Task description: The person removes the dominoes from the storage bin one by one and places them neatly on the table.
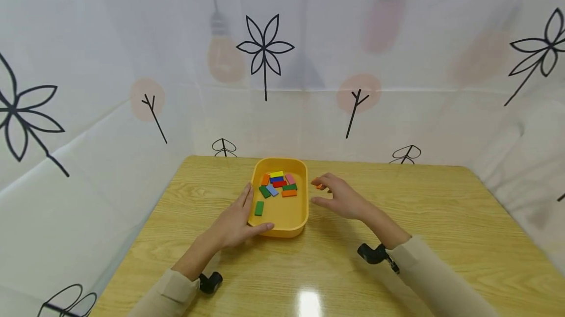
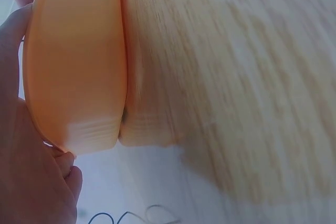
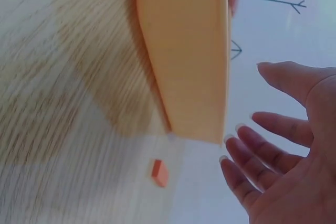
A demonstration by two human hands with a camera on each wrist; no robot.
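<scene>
I'm at a pale, wood-grained table (image 1: 441,231), its streaks running across the top, with a bright patch of glare (image 1: 310,302) by the near edge. White cloth (image 1: 176,8) hangs behind the far edge and down both sides, creased across the back; printed on it are black line flowers (image 1: 264,47), bare twigs over pinkish discs, and an orange light bulb (image 1: 226,59) on a cord.

The yellow tray (image 1: 287,215) sits near the far edge, closer to the table's far left corner than its far right. My left hand (image 1: 231,224) holds it at its near left corner, fingers along the outer left wall and thumb over the near rim. Inside, a group of coloured blocks (image 1: 279,184) lies toward the tray's far end: yellow, blue, red, pink, light blue, orange and green. One green block (image 1: 259,208) lies apart, by the left wall.

My right hand (image 1: 342,197) is just off the tray's right side, fingers loosely spread and grasping nothing. Past my fingertips, an orange block (image 3: 159,173) lies on the table, outside the tray. Beige sleeves (image 1: 437,275) cover my forearms, a black device (image 1: 372,254) under each cuff.
</scene>
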